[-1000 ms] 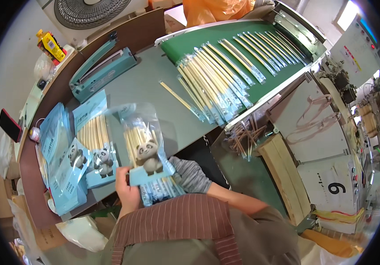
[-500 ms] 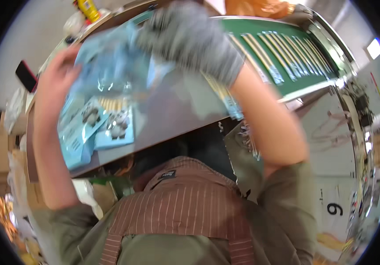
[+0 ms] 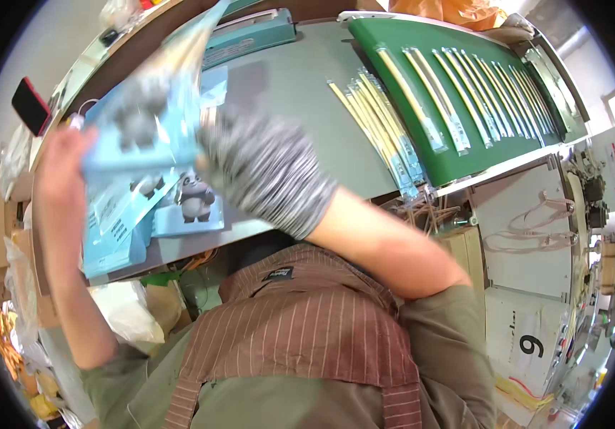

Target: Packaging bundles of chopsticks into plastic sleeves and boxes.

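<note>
Over the left of the table I hold up a clear and light-blue plastic bag (image 3: 136, 125) with panda prints; pale sticks show blurred inside its upper part. My bare left hand (image 3: 64, 171) grips the bag's left edge, its fingers partly behind the film. My right hand (image 3: 268, 171), in a grey striped knit glove, closes on the lower right edge. Beneath the raised bag, more of these panda packs (image 3: 196, 200) lie overlapped at the table's near left edge. A bunch of individually wrapped chopsticks (image 3: 379, 129) rests on the table's right side.
A green conveyor belt (image 3: 411, 93) on the right carries a row of wrapped chopsticks (image 3: 457, 100). At the back of the grey table (image 3: 293, 93) is a blue box (image 3: 250, 36). A phone (image 3: 30, 106) stands out at the far left. An orange bag (image 3: 450, 11) sits behind the belt.
My gloved right hand has come down and nearer from the far side of the bag to its lower right edge. The bag now stands more upright, its top pointing up and away.
</note>
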`<control>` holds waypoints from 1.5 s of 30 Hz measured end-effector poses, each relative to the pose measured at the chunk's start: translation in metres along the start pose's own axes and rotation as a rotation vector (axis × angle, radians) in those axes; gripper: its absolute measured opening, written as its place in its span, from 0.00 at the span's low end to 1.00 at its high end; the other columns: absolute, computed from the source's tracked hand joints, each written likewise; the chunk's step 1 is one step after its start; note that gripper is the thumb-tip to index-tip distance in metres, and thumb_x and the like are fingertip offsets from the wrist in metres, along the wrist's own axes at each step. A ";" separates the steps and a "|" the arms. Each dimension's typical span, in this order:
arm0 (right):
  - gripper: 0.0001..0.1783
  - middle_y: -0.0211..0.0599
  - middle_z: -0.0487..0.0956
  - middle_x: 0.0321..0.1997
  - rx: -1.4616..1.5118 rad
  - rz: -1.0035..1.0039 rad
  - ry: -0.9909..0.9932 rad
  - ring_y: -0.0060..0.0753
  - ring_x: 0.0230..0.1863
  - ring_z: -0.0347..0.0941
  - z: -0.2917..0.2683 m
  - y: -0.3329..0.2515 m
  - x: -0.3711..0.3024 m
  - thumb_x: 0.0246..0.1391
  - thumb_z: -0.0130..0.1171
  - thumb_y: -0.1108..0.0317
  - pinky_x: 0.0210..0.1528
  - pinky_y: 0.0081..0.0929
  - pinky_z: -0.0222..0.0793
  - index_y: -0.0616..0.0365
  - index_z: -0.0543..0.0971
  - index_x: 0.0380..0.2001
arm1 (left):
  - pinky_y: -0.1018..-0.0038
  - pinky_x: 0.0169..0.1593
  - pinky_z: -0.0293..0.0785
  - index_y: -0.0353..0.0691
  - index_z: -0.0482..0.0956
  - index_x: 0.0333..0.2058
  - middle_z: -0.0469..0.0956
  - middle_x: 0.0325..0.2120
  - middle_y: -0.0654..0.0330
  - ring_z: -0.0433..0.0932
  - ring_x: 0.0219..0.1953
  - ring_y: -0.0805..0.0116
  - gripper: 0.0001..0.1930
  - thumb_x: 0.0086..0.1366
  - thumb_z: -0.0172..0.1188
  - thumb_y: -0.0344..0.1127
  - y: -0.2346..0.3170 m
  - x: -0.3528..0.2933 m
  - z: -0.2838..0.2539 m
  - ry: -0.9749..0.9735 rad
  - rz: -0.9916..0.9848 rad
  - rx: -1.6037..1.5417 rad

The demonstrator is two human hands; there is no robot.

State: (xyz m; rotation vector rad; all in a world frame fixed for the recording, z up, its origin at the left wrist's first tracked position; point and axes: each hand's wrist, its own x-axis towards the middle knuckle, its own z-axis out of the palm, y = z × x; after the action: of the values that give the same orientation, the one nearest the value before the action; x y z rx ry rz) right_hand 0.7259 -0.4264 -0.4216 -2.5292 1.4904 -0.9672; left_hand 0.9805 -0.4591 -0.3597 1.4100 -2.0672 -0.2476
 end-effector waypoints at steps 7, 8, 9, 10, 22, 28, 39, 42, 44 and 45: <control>0.27 0.49 0.70 0.47 0.318 0.026 -0.425 0.46 0.52 0.65 0.083 0.020 -0.041 0.46 0.58 0.55 0.53 0.31 0.63 0.59 0.69 0.47 | 0.73 0.44 0.66 0.35 0.71 0.45 0.66 0.39 0.54 0.69 0.41 0.57 0.21 0.49 0.48 0.17 -0.032 -0.079 0.044 -0.351 0.051 0.324; 0.28 0.51 0.69 0.48 0.543 0.385 -0.331 0.45 0.54 0.63 0.092 0.024 -0.036 0.46 0.58 0.56 0.55 0.31 0.61 0.60 0.68 0.48 | 0.70 0.46 0.65 0.36 0.70 0.46 0.66 0.42 0.55 0.68 0.44 0.59 0.20 0.52 0.51 0.23 -0.034 -0.076 0.036 -0.463 -0.073 0.147; 0.29 0.54 0.68 0.49 0.762 0.739 -0.224 0.44 0.56 0.62 0.098 0.026 -0.028 0.47 0.58 0.56 0.57 0.30 0.59 0.62 0.66 0.49 | 0.70 0.46 0.65 0.36 0.70 0.46 0.66 0.42 0.55 0.68 0.44 0.59 0.20 0.52 0.51 0.23 -0.031 -0.071 0.033 -0.461 -0.079 0.148; 0.29 0.54 0.68 0.49 0.762 0.744 -0.226 0.44 0.56 0.62 0.103 0.029 -0.015 0.47 0.58 0.56 0.57 0.30 0.59 0.62 0.66 0.49 | 0.69 0.49 0.63 0.36 0.68 0.48 0.65 0.46 0.55 0.67 0.48 0.57 0.20 0.55 0.52 0.28 -0.032 -0.060 0.036 -0.404 -0.112 0.051; 0.16 0.35 0.74 0.23 1.505 1.068 -0.175 0.27 0.18 0.70 0.102 0.030 0.008 0.50 0.56 0.59 0.19 0.26 0.68 0.61 0.72 0.35 | 0.68 0.64 0.41 0.34 0.51 0.60 0.50 0.61 0.49 0.46 0.64 0.56 0.29 0.66 0.40 0.47 -0.041 -0.056 0.127 -0.091 -0.308 -0.181; 0.10 0.27 0.71 0.19 1.516 1.163 -0.072 0.19 0.15 0.65 0.047 0.055 -0.068 0.46 0.59 0.61 0.17 0.15 0.64 0.56 0.75 0.26 | 0.57 0.62 0.43 0.35 0.59 0.56 0.54 0.59 0.48 0.49 0.62 0.47 0.28 0.64 0.43 0.49 -0.052 -0.060 0.148 -0.310 -0.211 0.468; 0.23 0.32 0.73 0.36 1.308 0.833 -0.034 0.22 0.37 0.69 0.024 0.060 -0.077 0.46 0.60 0.70 0.36 0.19 0.68 0.60 0.68 0.46 | 0.64 0.62 0.48 0.26 0.54 0.56 0.51 0.57 0.39 0.52 0.60 0.48 0.36 0.61 0.47 0.54 0.019 -0.075 0.193 0.045 -0.417 -0.465; 0.27 0.36 0.74 0.38 1.331 0.873 -0.095 0.26 0.35 0.72 0.015 0.045 -0.086 0.44 0.62 0.66 0.33 0.22 0.71 0.57 0.67 0.49 | 0.68 0.61 0.50 0.28 0.44 0.59 0.49 0.59 0.41 0.52 0.61 0.54 0.41 0.58 0.54 0.50 0.046 -0.090 0.173 0.036 -0.623 -0.794; 0.32 0.40 0.74 0.38 1.332 1.041 -0.037 0.31 0.32 0.74 0.017 0.043 -0.101 0.42 0.63 0.61 0.31 0.24 0.74 0.58 0.64 0.51 | 0.72 0.59 0.54 0.28 0.35 0.60 0.49 0.58 0.42 0.51 0.61 0.59 0.50 0.54 0.63 0.43 0.064 -0.099 0.161 0.015 -0.734 -0.956; 0.34 0.41 0.74 0.37 1.323 1.036 -0.151 0.32 0.32 0.74 0.009 0.037 -0.099 0.43 0.63 0.59 0.29 0.24 0.73 0.61 0.62 0.51 | 0.72 0.59 0.54 0.28 0.35 0.60 0.49 0.58 0.42 0.51 0.61 0.59 0.50 0.54 0.63 0.43 0.066 -0.109 0.160 0.057 -0.753 -0.955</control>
State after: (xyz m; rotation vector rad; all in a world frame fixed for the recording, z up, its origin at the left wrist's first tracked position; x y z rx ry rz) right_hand 0.6688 -0.3689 -0.4897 -0.7404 1.1501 -0.9554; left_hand 0.8623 -0.3635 -0.4972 1.4107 -0.9818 -1.2746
